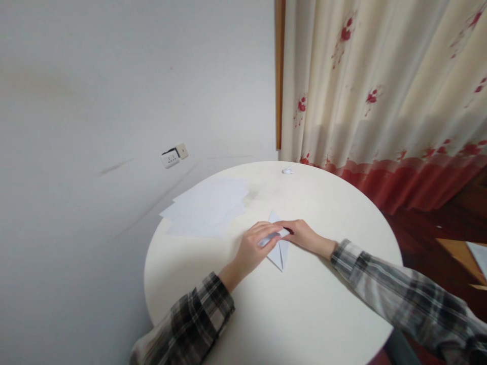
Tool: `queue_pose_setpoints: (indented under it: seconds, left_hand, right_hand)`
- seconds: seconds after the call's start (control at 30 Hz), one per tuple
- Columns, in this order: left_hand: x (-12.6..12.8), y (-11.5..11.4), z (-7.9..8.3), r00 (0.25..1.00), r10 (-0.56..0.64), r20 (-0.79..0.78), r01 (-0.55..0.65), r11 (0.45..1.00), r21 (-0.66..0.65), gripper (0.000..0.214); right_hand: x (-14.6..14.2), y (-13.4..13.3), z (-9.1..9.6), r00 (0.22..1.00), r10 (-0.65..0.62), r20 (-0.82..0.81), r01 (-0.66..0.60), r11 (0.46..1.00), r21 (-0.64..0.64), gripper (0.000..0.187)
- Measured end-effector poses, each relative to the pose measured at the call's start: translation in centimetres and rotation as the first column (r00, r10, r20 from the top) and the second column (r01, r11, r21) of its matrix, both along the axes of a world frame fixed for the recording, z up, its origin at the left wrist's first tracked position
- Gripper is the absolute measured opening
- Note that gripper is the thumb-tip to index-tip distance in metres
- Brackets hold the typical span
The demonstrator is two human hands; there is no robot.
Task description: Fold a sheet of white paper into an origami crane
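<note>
Two hands in plaid sleeves meet over a folded paper [280, 256] near the middle of the round white bench [323, 304]; the left hand [253, 249] pinches a flap of it between curled fingers [271, 234]; the right hand [302, 234] lies on it, fingers flat and pressed together; loose sheets [209, 208] lie just beyond; a crumpled scrap [288, 171] sits at the far edge.

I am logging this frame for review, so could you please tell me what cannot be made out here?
Head view only:
- Middle of the folded paper: covered by the left hand and right hand; pinching or merely pressing, unclear.
- Paper stack: sheet count lost, white edges overlap.
- White scrap near the far rim of the table: too small to identify.
- Wall socket: too small for detail.
</note>
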State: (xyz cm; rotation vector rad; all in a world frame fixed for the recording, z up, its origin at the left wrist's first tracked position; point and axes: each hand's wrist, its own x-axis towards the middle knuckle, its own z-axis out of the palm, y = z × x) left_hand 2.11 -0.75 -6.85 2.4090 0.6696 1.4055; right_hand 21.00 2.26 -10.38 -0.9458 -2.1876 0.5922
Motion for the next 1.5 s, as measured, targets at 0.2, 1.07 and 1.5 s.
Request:
queue_pose_setpoints:
  seconds: [0.2, 1.07, 1.5]
  left_hand:
    - [0.4, -0.2, -0.8, 0.996, 0.072, 0.051, -0.070, 0.997, -0.046, 0.020]
    - [1.5, -0.5, -0.4, 0.969, 0.177, 0.170, -0.106, 0.927, -0.359, 0.011]
    - [1.6, -0.4, -0.3, 0.975, 0.163, 0.154, -0.105, 0.940, -0.325, 0.014]
  right_hand:
    - [-0.1, -0.1, 0.3, 1.000, 0.016, -0.025, -0.017, 1.000, -0.020, 0.031]
    - [-0.2, -0.2, 0.3, 0.999, -0.007, 0.043, 0.008, 1.000, -0.026, 0.031]
    - [-0.1, 0.0, 0.2, 1.000, 0.005, 0.029, -0.005, 1.000, -0.029, 0.031]
